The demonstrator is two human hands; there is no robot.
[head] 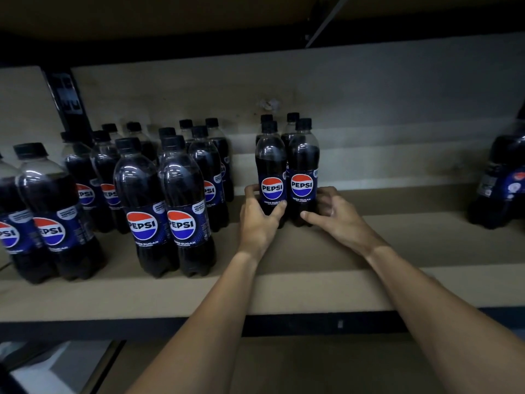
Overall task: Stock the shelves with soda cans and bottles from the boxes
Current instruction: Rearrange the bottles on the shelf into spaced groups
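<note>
— Where are the bottles now?
— Two stand on the shelf (369, 265), side by side and touching, just in front of a back pair (291, 129). The left hand (257, 220) is wrapped round the lower part of the left bottle (271, 169), thumb across the label. The right hand (335, 214) grasps the right bottle (303, 163) low down, thumb in front, fingers curled round its far side.
— How much is done?
— A fair part, I'd say. A crowd of bottles (147, 200) fills the left of the shelf in rows, and one larger bottle (500, 180) stands well apart at the far right.
— And what's left?
— The wide bare stretch between this group and the larger bottle. No boxes or cans are in view, so I can't tell how much stock remains.
</note>
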